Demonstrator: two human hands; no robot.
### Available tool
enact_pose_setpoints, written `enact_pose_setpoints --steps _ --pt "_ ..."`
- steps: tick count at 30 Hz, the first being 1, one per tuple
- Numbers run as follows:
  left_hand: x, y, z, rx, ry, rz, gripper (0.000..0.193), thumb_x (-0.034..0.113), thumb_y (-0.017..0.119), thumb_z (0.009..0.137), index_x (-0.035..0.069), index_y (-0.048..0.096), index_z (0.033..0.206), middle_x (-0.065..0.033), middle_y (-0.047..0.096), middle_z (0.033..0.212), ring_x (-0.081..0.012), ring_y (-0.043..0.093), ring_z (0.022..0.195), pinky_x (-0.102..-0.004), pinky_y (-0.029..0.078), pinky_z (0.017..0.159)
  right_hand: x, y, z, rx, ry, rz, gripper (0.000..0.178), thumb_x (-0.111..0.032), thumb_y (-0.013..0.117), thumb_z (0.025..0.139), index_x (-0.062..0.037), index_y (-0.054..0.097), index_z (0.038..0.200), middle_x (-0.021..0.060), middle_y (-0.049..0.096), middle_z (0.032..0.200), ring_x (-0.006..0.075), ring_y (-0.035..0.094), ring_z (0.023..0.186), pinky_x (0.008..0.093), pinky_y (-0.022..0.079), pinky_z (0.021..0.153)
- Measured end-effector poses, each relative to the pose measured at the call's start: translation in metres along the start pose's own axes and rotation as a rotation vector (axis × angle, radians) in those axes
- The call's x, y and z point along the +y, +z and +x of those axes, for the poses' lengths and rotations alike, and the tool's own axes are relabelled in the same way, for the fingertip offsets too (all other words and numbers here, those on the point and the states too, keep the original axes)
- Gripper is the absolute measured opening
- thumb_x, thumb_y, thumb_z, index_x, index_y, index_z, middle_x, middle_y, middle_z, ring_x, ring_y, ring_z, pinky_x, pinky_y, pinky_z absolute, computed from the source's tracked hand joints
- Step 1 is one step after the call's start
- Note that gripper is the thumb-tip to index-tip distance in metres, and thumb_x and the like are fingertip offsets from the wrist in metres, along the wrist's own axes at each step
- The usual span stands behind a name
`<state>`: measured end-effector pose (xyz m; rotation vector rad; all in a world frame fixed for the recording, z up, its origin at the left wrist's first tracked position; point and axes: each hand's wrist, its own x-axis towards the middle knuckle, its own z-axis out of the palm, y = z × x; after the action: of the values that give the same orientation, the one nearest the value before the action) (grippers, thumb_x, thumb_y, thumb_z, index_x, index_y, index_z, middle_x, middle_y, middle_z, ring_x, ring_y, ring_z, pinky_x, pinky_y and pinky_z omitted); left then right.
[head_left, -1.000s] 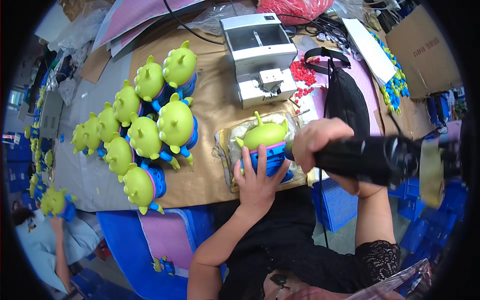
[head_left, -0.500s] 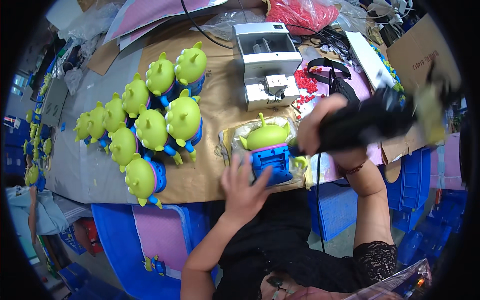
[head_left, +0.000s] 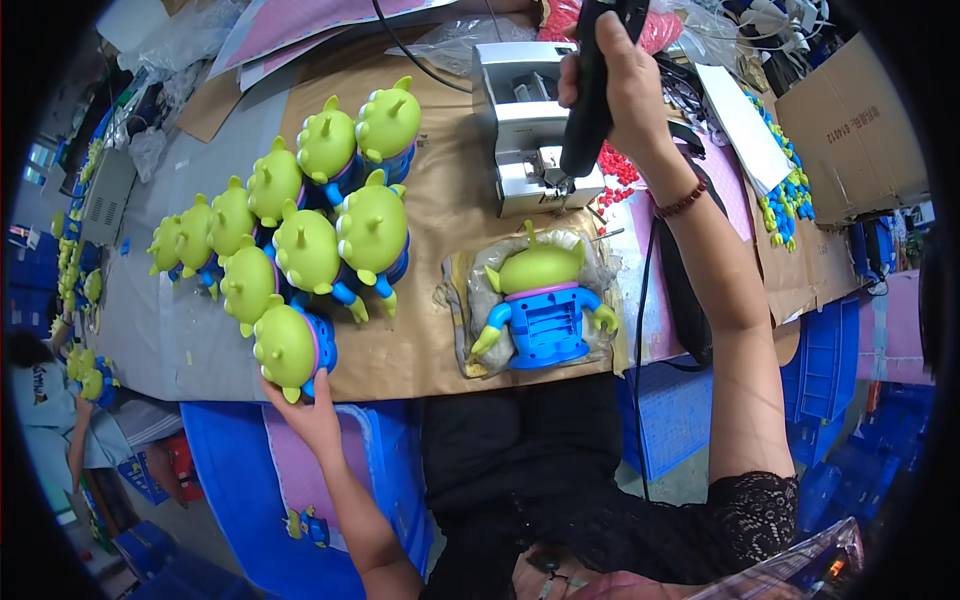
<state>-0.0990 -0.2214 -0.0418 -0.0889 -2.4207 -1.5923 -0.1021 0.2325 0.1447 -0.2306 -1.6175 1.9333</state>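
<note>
My right hand (head_left: 630,90) is closed around a black electric screwdriver (head_left: 588,125), its lower end at the front of a grey-white screw feeder (head_left: 515,130). Fingers and thumb of my left hand (head_left: 312,412) hold the nearest standing toy figure (head_left: 283,345), green-headed and blue-bodied, at the table's front edge. In front of me another toy figure (head_left: 545,318) lies in a plastic-wrapped padded holder (head_left: 462,340), arms spread, an open slotted compartment showing in its blue body. Several matching figures (head_left: 305,250) stand in rows on the left.
Small red parts (head_left: 617,175) lie beside the feeder. A black cable (head_left: 640,330) hangs over the front edge. Blue crates (head_left: 670,420) stand below the table, and a cardboard box (head_left: 850,130) is at right. Another person (head_left: 50,400) sits far left.
My right hand has swung the screwdriver up and left from the right side to the feeder. My left hand has left the lying figure and taken hold of the nearest standing one.
</note>
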Motion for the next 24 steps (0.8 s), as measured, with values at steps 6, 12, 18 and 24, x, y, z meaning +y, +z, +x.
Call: enact_pose_setpoints --steps 6,12,18,24 --pt "-0.012 0.011 0.003 0.021 0.09 0.207 0.046 0.013 0.075 0.086 -0.007 0.055 0.123 -0.0192 0.059 0.124 -0.0297 0.058 0.111 -0.0376 0.043 0.097 -0.055 0.01 -0.044 -0.191 -0.062 -0.064 0.085 -0.078 0.037 0.088 -0.0015 0.05 0.122 0.0046 0.053 0.071 0.0135 0.053 0.055 0.0297 0.047 0.056" --pt "-0.003 0.003 -0.011 0.08 0.059 0.164 0.037 0.011 0.072 0.088 -0.009 0.059 0.116 -0.021 0.065 0.113 -0.0304 0.062 0.102 -0.0387 0.046 0.092 -0.06 0.03 -0.105 -0.368 -0.007 -0.128 0.106 -0.091 0.046 0.071 -0.0016 0.043 0.128 0.0061 0.054 0.07 0.0166 0.056 0.056 0.0324 0.049 0.056" --pt "-0.037 -0.046 -0.017 0.281 0.06 0.307 0.039 0.01 0.072 0.089 -0.009 0.055 0.118 -0.0202 0.063 0.113 -0.0286 0.061 0.101 -0.0384 0.047 0.091 -0.049 0.031 -0.113 -0.45 -0.007 -0.092 0.101 -0.082 0.061 0.069 -0.0025 0.044 0.128 0.0083 0.059 0.074 0.0188 0.06 0.062 0.0329 0.051 0.061" --pt "-0.04 -0.062 -0.008 0.202 0.043 0.28 0.04 0.01 0.071 0.09 -0.008 0.053 0.121 -0.0201 0.059 0.119 -0.0273 0.058 0.109 -0.0378 0.045 0.094 -0.044 0.031 -0.109 -0.608 0.001 -0.096 0.092 -0.071 0.072 0.07 -0.0053 0.044 0.128 0.008 0.061 0.077 0.0189 0.063 0.069 0.0329 0.052 0.066"
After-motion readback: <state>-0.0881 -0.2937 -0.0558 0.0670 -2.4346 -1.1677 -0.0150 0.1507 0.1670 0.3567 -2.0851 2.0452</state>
